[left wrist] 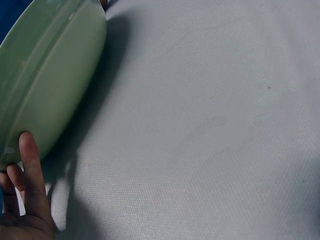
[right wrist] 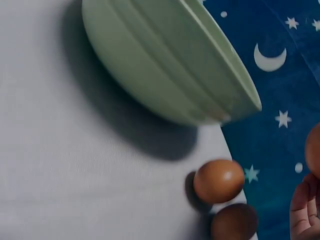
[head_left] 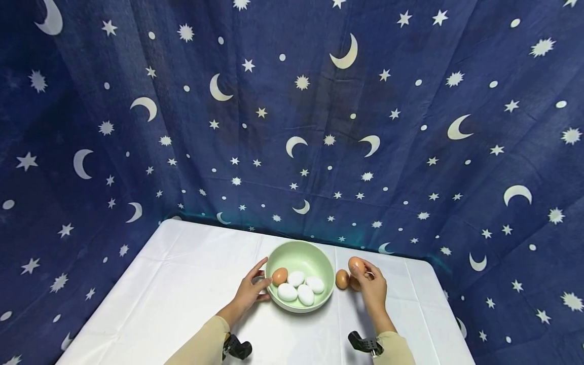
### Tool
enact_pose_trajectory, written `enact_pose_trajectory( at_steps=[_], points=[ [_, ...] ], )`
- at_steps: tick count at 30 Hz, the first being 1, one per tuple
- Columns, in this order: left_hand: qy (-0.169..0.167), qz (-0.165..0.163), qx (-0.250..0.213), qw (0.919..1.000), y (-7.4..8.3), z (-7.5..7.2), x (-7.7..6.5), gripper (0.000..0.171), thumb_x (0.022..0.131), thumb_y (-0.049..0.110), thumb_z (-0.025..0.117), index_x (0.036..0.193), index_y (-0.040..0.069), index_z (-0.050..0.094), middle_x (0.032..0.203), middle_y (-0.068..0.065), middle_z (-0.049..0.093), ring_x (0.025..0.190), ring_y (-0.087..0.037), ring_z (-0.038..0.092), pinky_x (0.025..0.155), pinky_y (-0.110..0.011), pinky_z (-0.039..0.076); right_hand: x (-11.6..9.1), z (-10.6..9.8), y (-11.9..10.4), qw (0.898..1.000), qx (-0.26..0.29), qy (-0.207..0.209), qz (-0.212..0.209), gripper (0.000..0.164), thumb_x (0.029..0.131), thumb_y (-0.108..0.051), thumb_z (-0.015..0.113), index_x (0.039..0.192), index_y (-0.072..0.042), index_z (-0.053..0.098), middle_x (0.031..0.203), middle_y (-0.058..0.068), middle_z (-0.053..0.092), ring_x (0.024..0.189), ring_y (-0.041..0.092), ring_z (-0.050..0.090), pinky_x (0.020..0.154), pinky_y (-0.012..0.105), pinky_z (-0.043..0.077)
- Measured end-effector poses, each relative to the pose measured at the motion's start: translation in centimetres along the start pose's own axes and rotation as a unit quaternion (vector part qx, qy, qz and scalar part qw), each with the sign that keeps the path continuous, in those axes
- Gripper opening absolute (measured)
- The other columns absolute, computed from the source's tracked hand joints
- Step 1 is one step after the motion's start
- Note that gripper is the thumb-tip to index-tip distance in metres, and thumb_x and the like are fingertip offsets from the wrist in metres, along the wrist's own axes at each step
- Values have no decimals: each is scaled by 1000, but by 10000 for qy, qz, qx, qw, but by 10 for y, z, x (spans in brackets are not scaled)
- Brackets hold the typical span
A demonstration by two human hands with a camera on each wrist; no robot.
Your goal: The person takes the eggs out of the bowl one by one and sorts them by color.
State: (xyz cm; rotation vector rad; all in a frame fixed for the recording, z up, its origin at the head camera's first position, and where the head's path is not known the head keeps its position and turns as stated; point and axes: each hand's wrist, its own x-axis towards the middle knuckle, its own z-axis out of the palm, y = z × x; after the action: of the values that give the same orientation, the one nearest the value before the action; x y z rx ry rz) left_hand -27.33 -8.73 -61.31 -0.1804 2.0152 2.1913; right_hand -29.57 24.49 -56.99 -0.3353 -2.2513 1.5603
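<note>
Sitting on white cloth: green bowl, holding four white eggs and one brown egg, the brown at the left. All lie toward the bowl's near side. Left hand: fingers spread, fairly straight, touching the bowl's left side; left wrist view shows one finger along the outer wall. Thumb's exact spot hard to make out. Right hand: fingers bent, pinching a held egg, also brown, raised right of the bowl. Two loose eggs, brown, rest close together on the cloth, just right of the bowl; one partly hidden by the hand. Behind: blue drape, pale moons and stars.
</note>
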Motion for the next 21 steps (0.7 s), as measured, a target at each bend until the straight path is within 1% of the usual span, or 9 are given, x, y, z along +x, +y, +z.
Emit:
enact_pose_trajectory(
  at_steps=[3,5,9,13,15,19,21],
  points=[
    [-9,-3,-2,10000,0,0,0,66,93,15,66,152,26,39,132,-18,38,89,-21,61,70,-40,65,0,-10,6,9998,22,111,165,46,85,-29,78,121,-3,67,97,2,55,74,-1,50,55,9,43],
    [-22,-6,-8,10000,1,0,0,66,93,15,66,152,27,39,132,-19,38,89,-20,61,70,-40,65,1,-16,10,9995,-68,220,233,45,86,-30,77,121,-3,66,94,1,55,69,-3,49,51,10,42],
    [-42,14,-30,10000,2,0,0,67,92,15,66,152,26,38,132,-19,38,88,-20,61,68,-39,65,4,-26,20,9978,-350,456,323,46,89,-32,73,120,1,65,93,5,56,61,-6,49,50,9,44],
    [-4,9,-47,10000,2,0,1,67,92,15,66,152,26,39,132,-18,38,87,-20,61,68,-38,65,7,-31,33,9957,-482,520,601,50,89,-36,72,121,3,63,94,7,56,57,-7,50,51,8,48],
    [21,-11,-47,10000,2,0,1,67,92,14,66,152,26,39,132,-18,38,88,-20,61,68,-37,65,8,-32,40,9945,-524,514,749,51,89,-35,73,121,3,63,91,6,55,57,-7,49,51,8,48],
    [34,-30,-30,10000,1,0,1,66,92,14,66,151,26,40,132,-18,37,88,-20,61,68,-36,65,8,-32,50,9922,-657,533,913,50,89,-34,73,120,4,62,88,4,53,58,-5,50,51,9,49],
    [29,-22,-27,10000,1,0,1,66,92,14,66,152,26,40,132,-18,37,88,-20,61,68,-36,65,9,-33,54,9901,-836,588,961,51,88,-37,72,119,3,63,89,5,54,65,0,50,54,10,47]
  ],
)
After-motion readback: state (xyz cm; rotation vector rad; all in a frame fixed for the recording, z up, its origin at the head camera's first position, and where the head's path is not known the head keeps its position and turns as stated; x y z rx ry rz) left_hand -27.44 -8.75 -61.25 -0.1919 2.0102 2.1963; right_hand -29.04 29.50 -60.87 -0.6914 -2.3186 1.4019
